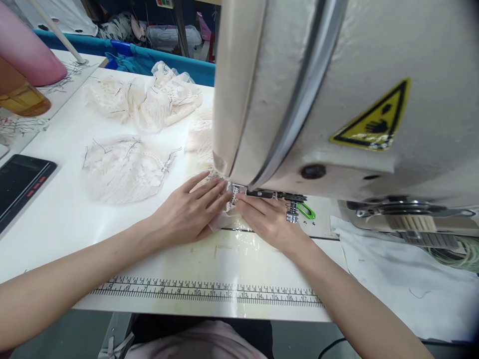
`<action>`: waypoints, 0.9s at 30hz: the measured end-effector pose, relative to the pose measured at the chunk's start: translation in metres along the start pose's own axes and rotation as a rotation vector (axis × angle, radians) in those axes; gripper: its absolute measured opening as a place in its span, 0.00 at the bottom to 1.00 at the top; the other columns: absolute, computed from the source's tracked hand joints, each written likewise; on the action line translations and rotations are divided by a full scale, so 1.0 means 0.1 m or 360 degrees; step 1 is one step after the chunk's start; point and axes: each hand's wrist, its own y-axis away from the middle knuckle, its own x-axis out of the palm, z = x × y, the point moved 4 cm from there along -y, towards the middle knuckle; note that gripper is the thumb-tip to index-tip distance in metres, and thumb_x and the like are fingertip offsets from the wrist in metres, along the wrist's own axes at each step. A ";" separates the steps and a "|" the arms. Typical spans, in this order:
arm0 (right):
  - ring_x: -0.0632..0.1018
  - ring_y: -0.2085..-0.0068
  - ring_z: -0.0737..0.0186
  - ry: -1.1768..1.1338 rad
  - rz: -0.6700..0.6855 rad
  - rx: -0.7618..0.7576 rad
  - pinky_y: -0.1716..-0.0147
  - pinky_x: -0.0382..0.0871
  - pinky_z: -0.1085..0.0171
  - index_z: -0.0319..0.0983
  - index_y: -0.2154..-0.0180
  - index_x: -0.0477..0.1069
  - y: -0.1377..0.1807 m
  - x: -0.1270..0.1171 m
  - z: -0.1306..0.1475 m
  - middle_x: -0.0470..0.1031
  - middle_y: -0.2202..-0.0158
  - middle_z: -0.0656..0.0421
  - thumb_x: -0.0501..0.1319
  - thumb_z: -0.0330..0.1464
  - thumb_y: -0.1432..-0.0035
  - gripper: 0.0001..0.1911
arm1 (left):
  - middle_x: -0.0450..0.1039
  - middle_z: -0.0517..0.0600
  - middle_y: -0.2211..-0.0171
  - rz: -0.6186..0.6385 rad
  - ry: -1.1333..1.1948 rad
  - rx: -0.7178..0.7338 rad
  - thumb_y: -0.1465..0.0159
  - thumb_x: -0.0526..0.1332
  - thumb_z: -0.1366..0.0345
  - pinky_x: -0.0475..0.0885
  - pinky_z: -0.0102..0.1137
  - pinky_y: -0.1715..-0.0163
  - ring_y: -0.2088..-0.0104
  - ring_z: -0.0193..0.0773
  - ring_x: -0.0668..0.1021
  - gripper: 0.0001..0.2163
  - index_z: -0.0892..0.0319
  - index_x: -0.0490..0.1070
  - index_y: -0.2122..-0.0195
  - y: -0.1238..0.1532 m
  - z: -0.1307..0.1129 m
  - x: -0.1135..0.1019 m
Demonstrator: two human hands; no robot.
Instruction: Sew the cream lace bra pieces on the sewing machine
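Under the head of a sewing machine [284, 99] lies a strip of white lace [233, 193]. My left hand [196, 207] rests on the lace from the left, fingers stretched out and flat. From the right, my right hand [265, 217] touches the lace edge with its fingertips, fingers extended close together. The machine's needle area is mostly hidden by its head. Beside my right hand are a metal spring-and-screw fitting [292, 212] and a bright green tool [306, 211]. Sheer cream fabric [202, 134] continues behind my left hand.
Lace pieces with loose dark threads, one a rounded piece [127, 169] and one a crumpled pile [149, 102], lie on the white table. A black phone-like device [24, 187] is at left, near a pink thread cone [32, 45]. A printed ruler [209, 291] runs along the front edge; white cloth [407, 284] lies right.
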 end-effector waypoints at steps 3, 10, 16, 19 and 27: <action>0.80 0.58 0.65 -0.0004 -0.0050 0.0041 0.61 0.74 0.65 0.41 0.56 0.74 0.01 0.02 -0.04 0.81 0.56 0.61 0.58 0.24 0.36 0.11 | 0.76 0.60 0.49 0.0024 -0.0048 0.0000 0.35 0.52 0.67 0.67 0.51 0.40 0.44 0.52 0.76 0.19 0.67 0.70 0.44 0.00 -0.01 0.00; 0.80 0.63 0.67 -0.0140 -0.0052 0.0216 0.58 0.74 0.64 0.41 0.61 0.76 -0.06 -0.05 -0.07 0.82 0.59 0.61 0.57 0.26 0.35 0.09 | 0.77 0.60 0.51 -0.0021 -0.0125 -0.0011 0.33 0.52 0.66 0.68 0.51 0.41 0.46 0.52 0.77 0.18 0.66 0.72 0.46 -0.03 -0.01 -0.01; 0.81 0.58 0.64 -0.0049 -0.0207 0.0132 0.56 0.73 0.64 0.42 0.57 0.76 -0.04 -0.04 -0.08 0.81 0.56 0.60 0.59 0.24 0.37 0.11 | 0.78 0.59 0.52 -0.0073 -0.0086 -0.0050 0.32 0.52 0.65 0.70 0.52 0.43 0.47 0.52 0.78 0.16 0.63 0.73 0.48 -0.05 0.01 0.00; 0.80 0.58 0.65 -0.0052 -0.0159 0.0237 0.56 0.72 0.64 0.46 0.55 0.76 -0.02 0.02 -0.11 0.81 0.55 0.63 0.57 0.25 0.35 0.13 | 0.78 0.59 0.51 -0.0087 -0.0097 -0.0063 0.32 0.52 0.65 0.70 0.52 0.43 0.46 0.53 0.77 0.16 0.64 0.73 0.48 -0.06 0.01 0.01; 0.80 0.61 0.63 0.0176 -0.0144 0.0164 0.64 0.70 0.63 0.43 0.52 0.74 -0.03 0.01 -0.09 0.81 0.57 0.60 0.58 0.26 0.36 0.12 | 0.77 0.56 0.49 -0.0120 -0.0121 0.0053 0.30 0.49 0.71 0.66 0.49 0.39 0.44 0.47 0.76 0.16 0.64 0.72 0.47 -0.04 0.00 0.00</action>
